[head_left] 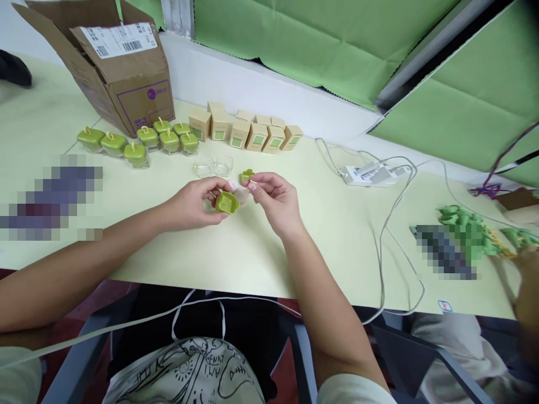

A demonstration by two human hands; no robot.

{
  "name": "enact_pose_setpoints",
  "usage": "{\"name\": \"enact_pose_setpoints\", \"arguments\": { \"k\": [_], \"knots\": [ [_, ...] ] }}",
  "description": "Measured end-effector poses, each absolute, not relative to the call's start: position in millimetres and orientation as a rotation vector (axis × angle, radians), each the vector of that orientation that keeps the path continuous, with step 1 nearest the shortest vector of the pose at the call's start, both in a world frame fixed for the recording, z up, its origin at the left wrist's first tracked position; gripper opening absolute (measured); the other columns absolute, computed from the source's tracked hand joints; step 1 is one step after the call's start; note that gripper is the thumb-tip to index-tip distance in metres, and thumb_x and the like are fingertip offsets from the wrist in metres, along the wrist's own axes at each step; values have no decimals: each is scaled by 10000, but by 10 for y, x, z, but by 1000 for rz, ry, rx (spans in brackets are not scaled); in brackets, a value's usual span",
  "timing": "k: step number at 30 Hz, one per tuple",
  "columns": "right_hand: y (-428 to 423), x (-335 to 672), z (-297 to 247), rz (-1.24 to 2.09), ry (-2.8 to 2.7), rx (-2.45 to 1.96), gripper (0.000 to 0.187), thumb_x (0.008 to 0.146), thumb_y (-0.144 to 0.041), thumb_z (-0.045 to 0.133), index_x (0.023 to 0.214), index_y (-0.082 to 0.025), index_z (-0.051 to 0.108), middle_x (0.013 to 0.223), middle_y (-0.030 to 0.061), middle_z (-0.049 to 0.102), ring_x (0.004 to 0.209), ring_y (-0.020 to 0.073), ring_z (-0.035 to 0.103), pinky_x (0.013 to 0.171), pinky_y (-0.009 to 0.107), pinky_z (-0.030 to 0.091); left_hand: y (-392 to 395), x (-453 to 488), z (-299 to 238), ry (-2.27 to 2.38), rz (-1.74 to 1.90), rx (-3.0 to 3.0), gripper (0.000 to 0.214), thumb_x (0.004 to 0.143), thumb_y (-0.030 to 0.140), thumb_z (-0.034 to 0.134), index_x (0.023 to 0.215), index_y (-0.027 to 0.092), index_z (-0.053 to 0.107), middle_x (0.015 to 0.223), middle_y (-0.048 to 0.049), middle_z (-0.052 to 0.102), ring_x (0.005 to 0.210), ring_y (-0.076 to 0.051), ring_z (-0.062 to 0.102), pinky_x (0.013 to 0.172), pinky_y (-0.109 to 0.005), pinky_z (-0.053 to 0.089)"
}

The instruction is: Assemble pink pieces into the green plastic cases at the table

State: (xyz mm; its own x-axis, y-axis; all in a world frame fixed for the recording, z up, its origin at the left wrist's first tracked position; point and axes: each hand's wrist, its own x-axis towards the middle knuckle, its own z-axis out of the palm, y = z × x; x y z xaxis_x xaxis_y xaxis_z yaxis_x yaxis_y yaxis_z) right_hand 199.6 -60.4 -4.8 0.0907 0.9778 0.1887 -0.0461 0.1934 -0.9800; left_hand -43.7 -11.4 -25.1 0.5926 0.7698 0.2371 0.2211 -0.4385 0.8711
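Observation:
My left hand (196,203) is closed on a small green square lid (228,202), tilted so its hollow side faces me. My right hand (275,199) pinches a thin yellowish piece (252,182), perhaps a lid loop, just right of that lid. Another small green lid (246,175) lies on the table beyond my fingertips. Behind my left hand stand two clear cups (214,166). Further left, several clear jars (135,155) wear green lids with pale yellow loops on top. A pale pinkish item between my hands is partly hidden.
Several small kraft boxes (240,132) stand in a row at the back, beside a large open carton (126,73). A power strip (368,174) with white cables (381,252) lies to the right. Green pieces (458,224) and another person's arm (528,280) are at the far right.

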Motion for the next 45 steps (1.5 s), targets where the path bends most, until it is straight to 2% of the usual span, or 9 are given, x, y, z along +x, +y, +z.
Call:
{"name": "enact_pose_setpoints", "arguments": {
  "k": [4,8,16,21,29,32,36,41,45],
  "knots": [
    [-597,1910,-118,1090,-1233,-1039,526,778,-680,1059,985,-277,791,977,14,850,846,172,784,807,355,719,-93,-426,-286,723,812,1796,526,796,347,916,1291,212,798,1297,-119,837,1070,-266,813,1101,-490,693],
    [-547,1927,-205,1132,-1235,-1013,574,707,-624,1117,1042,-280,803,933,-27,802,814,160,778,845,384,750,-52,-447,-322,630,783,1662,537,780,279,971,1282,199,795,1337,-131,845,1186,-283,838,1120,-464,682],
    [-562,1962,-237,1171,-1222,-1022,328,760,-458,1100,994,-288,947,980,6,907,883,180,845,971,415,749,-14,-462,-340,627,818,1520,500,788,270,1029,1215,226,774,1222,-104,822,1138,-267,837,980,-406,701],
    [-558,1976,-249,1208,-1223,-1054,384,722,-483,1117,998,-277,947,975,24,922,927,212,871,1010,460,760,18,-469,-333,651,832,1456,580,715,293,1086,1219,194,819,1268,-121,862,1211,-302,844,1151,-492,678],
    [-561,1974,-304,1118,-1385,-999,353,897,-557,1003,1070,-259,923,1008,37,901,807,162,820,817,376,762,15,-515,-293,629,732,1435,652,732,301,1100,1338,171,895,1320,-144,898,1262,-335,867,1197,-515,684],
    [-597,1959,-298,967,-1539,-993,255,991,-483,925,1087,-247,920,1006,41,876,736,128,766,735,326,706,22,-520,-325,588,689,1380,634,744,314,1107,1332,189,908,1254,-128,913,1221,-312,879,1130,-461,710],
    [-651,1935,-267,743,-1755,-986,180,1072,-408,839,1078,-245,916,1024,57,875,768,136,748,742,319,656,38,-540,-337,534,589,1348,610,803,351,1094,1370,227,908,1259,-116,917,1134,-257,895,1011,-360,721],
    [-676,1912,-250,659,-1791,-981,203,1086,-442,848,1062,-251,914,990,54,883,795,153,758,762,323,652,73,-560,-337,472,586,1317,643,794,346,1116,1396,265,906,1323,-104,908,1188,-247,886,1064,-346,699],
    [-698,1889,-233,634,-1796,-917,133,1044,-367,904,999,-243,916,939,31,886,760,138,768,731,289,655,102,-580,-319,433,547,1318,610,792,306,1114,1369,278,917,1335,-95,907,1198,-245,881,1067,-336,689]
  ]
}}
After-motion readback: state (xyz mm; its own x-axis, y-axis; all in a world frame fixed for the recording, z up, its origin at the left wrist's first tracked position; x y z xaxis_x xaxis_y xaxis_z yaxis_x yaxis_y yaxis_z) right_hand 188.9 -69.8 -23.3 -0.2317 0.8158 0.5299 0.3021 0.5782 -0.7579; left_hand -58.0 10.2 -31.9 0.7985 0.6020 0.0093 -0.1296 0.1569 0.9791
